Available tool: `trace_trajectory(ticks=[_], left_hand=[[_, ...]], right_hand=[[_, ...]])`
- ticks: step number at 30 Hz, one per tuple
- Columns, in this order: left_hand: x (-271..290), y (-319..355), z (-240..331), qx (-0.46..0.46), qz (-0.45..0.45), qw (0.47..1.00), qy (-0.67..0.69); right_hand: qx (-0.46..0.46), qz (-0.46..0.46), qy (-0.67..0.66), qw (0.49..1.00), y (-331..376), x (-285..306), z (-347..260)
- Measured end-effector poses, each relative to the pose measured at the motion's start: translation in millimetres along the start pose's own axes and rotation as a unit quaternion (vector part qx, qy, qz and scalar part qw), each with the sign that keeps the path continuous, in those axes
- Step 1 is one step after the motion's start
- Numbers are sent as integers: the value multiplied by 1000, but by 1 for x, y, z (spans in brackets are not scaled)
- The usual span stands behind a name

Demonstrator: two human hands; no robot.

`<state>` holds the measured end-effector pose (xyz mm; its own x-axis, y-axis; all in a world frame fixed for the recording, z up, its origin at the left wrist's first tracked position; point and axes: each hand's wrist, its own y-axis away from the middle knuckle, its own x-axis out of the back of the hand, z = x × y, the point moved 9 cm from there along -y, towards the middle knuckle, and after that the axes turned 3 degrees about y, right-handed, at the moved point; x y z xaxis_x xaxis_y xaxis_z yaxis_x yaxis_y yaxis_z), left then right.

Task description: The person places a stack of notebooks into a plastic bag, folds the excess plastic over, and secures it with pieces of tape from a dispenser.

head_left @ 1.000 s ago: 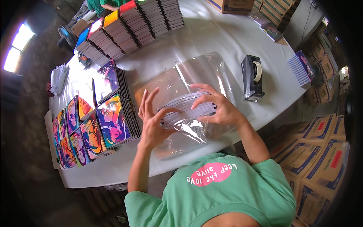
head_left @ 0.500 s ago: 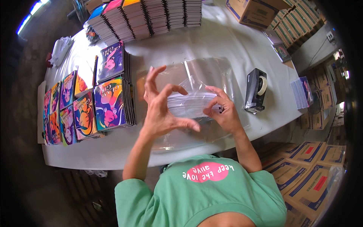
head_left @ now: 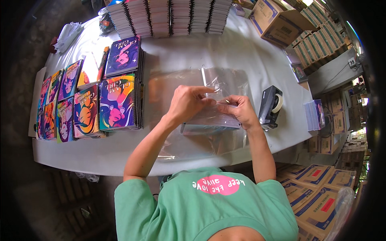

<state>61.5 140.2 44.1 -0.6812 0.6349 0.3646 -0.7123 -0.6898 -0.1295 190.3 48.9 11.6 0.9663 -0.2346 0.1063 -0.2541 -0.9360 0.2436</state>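
A notebook bundle point(head_left: 213, 123), its pale page edges facing up, stands wrapped in a transparent plastic bag point(head_left: 229, 78) in front of me. My left hand point(head_left: 188, 105) is closed over the bundle's far left side, thumb and fingertips pinching the film. Beside it, my right hand point(head_left: 241, 111) pinches a fold of the same plastic between thumb and forefinger. The two sets of fingertips nearly meet above the bundle. Right of my right hand is a black tape dispenser point(head_left: 268, 105) with a roll of tape.
Colourful spiral notebooks point(head_left: 116, 100) sit in several stacks on the left of the white-covered table point(head_left: 100, 154). Tall notebook piles point(head_left: 181, 18) line the far side. A cardboard box point(head_left: 277, 22) stands far right; a small notebook stack point(head_left: 313, 115) is at the right edge. More cartons point(head_left: 313, 188) lie below.
My left hand has gone from wide spread to a pinch and moved right, toward my right hand. My right hand keeps its pinch on the plastic. The view has shifted slightly.
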Motion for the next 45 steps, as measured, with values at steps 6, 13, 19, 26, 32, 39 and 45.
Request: trace_trajectory(ticks=[6,13,19,26,32,39,45], left_hand=[[7,0,0,7,19,999,29],[2,8,-16,45,-61,997,-31],[-6,28,24,-121,-47,984,-124],[-25,71,38,-309,-33,929,-202],[-30,98,40,-461,26,853,-245],[-30,99,38,-471,50,846,-244],[-30,95,40,-456,45,855,-244]], right_hand=[[70,59,116,989,3,6,-15],[164,69,220,959,9,2,-36],[276,128,482,822,37,-25,-67],[313,54,577,753,82,-56,-60],[147,391,221,881,115,154,3],[-267,364,5,893,108,247,170],[-108,347,-284,887,109,249,203]])
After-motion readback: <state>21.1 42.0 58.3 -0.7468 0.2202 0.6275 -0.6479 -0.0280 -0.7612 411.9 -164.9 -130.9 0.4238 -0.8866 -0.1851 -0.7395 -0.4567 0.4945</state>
